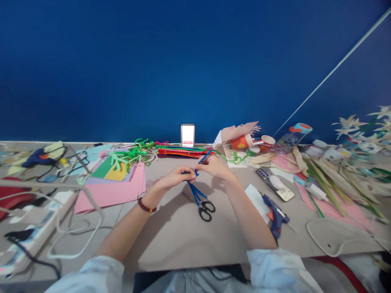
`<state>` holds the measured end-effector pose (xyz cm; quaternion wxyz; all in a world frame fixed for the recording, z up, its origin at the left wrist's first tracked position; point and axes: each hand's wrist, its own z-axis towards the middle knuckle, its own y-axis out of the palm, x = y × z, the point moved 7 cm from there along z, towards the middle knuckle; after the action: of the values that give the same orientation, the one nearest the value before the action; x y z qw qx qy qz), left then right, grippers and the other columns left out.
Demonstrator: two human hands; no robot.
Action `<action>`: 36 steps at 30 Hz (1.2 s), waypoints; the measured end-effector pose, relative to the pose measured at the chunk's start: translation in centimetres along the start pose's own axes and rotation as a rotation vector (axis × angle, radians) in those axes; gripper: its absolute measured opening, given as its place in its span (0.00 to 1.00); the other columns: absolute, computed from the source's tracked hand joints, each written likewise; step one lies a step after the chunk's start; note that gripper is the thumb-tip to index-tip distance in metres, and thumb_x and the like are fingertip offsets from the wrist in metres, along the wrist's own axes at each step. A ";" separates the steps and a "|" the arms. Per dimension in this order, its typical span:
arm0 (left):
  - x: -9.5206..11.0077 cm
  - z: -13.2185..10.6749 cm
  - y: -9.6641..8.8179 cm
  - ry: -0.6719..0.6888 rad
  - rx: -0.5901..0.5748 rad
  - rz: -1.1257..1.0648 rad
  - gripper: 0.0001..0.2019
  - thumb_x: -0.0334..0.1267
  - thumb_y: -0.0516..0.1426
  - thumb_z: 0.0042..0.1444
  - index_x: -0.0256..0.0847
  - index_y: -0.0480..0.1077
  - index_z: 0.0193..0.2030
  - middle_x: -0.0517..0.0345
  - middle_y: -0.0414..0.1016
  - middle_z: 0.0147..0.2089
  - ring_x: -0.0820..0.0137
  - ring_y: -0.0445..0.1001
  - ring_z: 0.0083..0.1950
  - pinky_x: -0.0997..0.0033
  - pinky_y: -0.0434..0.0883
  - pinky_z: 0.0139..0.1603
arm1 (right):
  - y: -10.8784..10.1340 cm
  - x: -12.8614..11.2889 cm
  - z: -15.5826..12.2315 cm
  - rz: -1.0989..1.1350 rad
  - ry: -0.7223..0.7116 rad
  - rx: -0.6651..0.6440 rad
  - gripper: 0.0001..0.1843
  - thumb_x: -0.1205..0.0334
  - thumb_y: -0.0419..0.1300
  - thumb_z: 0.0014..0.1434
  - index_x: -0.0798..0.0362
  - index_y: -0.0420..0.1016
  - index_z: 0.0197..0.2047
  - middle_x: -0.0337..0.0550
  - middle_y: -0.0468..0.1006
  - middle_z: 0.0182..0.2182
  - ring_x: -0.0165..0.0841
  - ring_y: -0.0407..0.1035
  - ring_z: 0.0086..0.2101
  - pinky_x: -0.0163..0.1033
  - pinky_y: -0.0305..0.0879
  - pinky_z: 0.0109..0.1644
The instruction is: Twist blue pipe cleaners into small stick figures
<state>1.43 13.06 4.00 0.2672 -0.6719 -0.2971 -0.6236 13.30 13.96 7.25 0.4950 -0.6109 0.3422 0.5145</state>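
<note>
- Holding blue pipe cleaners (194,193) in left hand (180,176) and right hand (214,166), both pinched narrow.
- Splaying over worktop (171,232) towards scissors (207,211); unclear if touching.
- Probably light, bendy, fuzzy, hardly slippery.
- Best gripped at the gathered middle.

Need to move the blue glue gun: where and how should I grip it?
Probably by the handle, from the near side of the table: the glue gun lies on its side, handle toward the near edge, nose pointing away.
</note>
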 end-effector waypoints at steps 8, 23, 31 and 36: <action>-1.3 0.8 -2.5 -0.020 0.250 -0.234 0.06 0.36 0.61 0.43 0.36 0.71 0.23 0.58 0.69 0.22 0.74 0.67 0.26 0.74 0.62 0.31 | 0.1 -1.8 -0.6 -0.147 -0.165 0.131 0.10 0.55 0.65 0.47 0.53 0.77 0.24 0.40 0.77 0.25 0.30 0.68 0.27 0.35 0.61 0.32; 0.2 0.0 -0.2 0.107 0.060 -0.238 0.07 0.37 0.60 0.48 0.36 0.70 0.24 0.57 0.69 0.24 0.73 0.65 0.28 0.72 0.61 0.33 | -0.1 1.7 0.6 0.187 0.056 -0.058 0.14 0.54 0.67 0.42 0.56 0.73 0.24 0.34 0.67 0.18 0.23 0.56 0.20 0.33 0.50 0.24; -1.0 0.7 -1.0 0.059 0.187 -0.108 0.06 0.36 0.60 0.46 0.37 0.72 0.24 0.59 0.70 0.24 0.73 0.66 0.28 0.72 0.63 0.34 | -0.4 -0.1 -0.1 0.032 0.040 0.097 0.12 0.55 0.67 0.41 0.56 0.76 0.23 0.41 0.76 0.23 0.30 0.67 0.27 0.36 0.61 0.33; -1.7 1.1 -2.3 0.106 0.279 -0.306 0.06 0.36 0.60 0.46 0.37 0.70 0.23 0.59 0.68 0.23 0.74 0.66 0.28 0.73 0.62 0.33 | 0.0 -1.3 -0.6 0.107 -0.028 0.078 0.11 0.55 0.67 0.43 0.55 0.75 0.24 0.40 0.76 0.24 0.30 0.69 0.29 0.36 0.63 0.35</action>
<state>0.43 15.32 2.22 0.2751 -0.5419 -0.4645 -0.6441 13.13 13.25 8.53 0.4946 -0.5649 0.3872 0.5351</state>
